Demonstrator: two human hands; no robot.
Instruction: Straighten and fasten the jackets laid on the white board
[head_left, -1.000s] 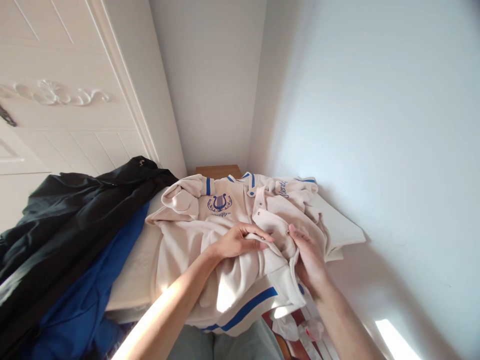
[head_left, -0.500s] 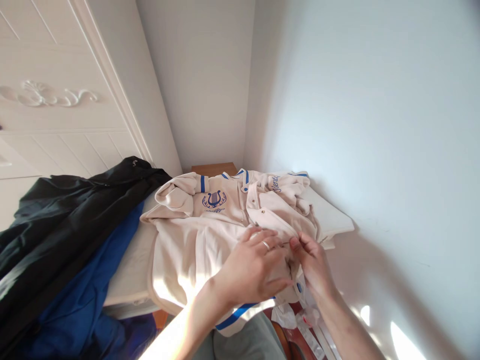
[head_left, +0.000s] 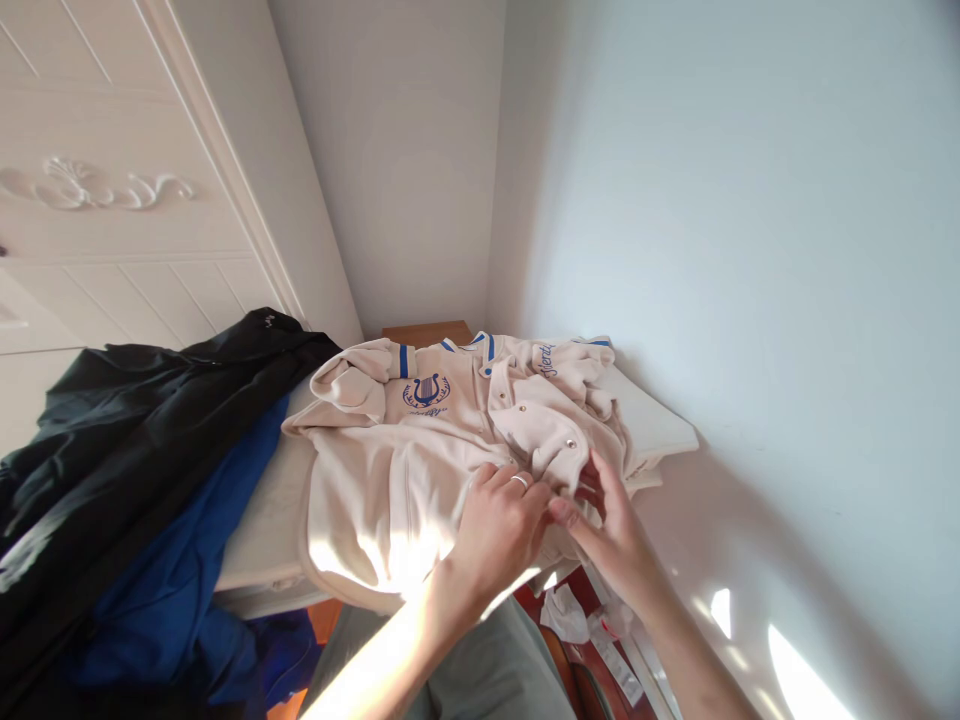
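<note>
A cream jacket [head_left: 367, 490] with blue trim, a blue lyre emblem and snap buttons is spread face up before me, its front partly undone at the lower right. My left hand [head_left: 499, 520], with a ring on one finger, has its fingers curled onto the jacket front. Just right of it, my right hand [head_left: 604, 520] grips the edge of the front placket, thumb near the left fingertips. Several snaps show along the turned-back placket above the hands. The fabric between my fingers is partly hidden.
Black clothing [head_left: 150, 420] and a blue garment [head_left: 187, 580] hang over the left side of the white surface [head_left: 259, 530] under the jacket. A white cabinet [head_left: 135, 130] rises at left, a pale wall [head_left: 720, 200] at right. Crumpled white paper [head_left: 566, 612] lies below.
The lower part of the jacket front has been pulled up and bunched between my hands. My left fingers have curled in, and the placket's snap side has folded over more.
</note>
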